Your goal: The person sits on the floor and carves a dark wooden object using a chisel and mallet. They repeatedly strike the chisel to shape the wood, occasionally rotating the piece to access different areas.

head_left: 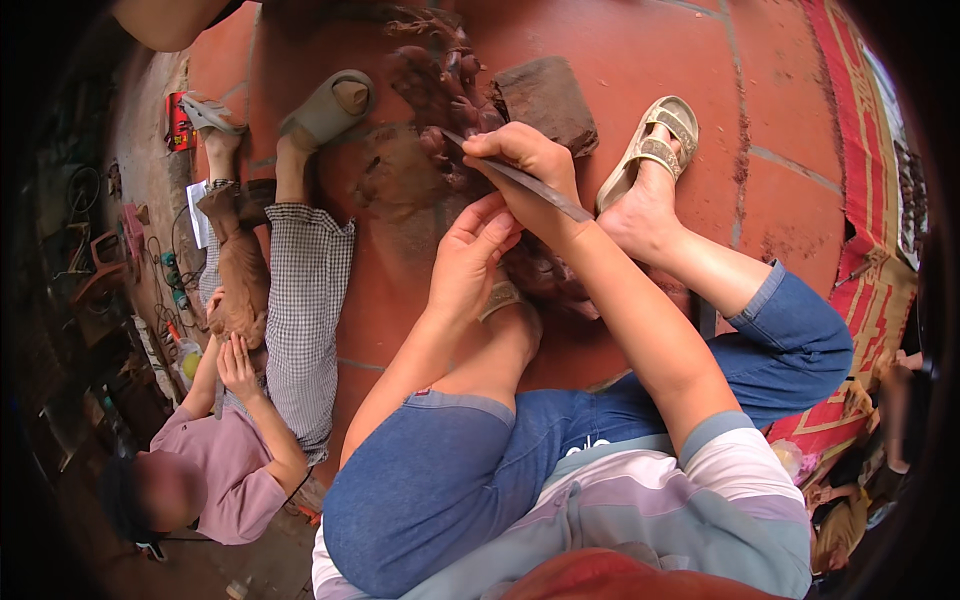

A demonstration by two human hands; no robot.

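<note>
My right hand point(530, 165) is closed round a long, flat grey metal file point(540, 190), which slants from its thin tip at upper left down past my wrist. Beneath it lies a dark reddish-brown wood carving point(465, 100) with knobbly, branching shapes. The file's tip is over the carving, and I cannot tell if it touches. Just below and left of my right hand, my left hand point(472, 250) has its fingers bent and pressed together against the carving's side. What they pinch is hidden. More of the carving point(550, 275) shows below my right wrist, between my feet.
A rough brown wood block point(548, 100) stands beyond my right hand. My sandalled foot point(655, 160) is to its right. At left a seated co-worker point(235, 440) holds a lighter brown carving point(240, 280). Wood dust marks the red tile floor point(640, 50); a patterned red mat point(850, 130) edges the right.
</note>
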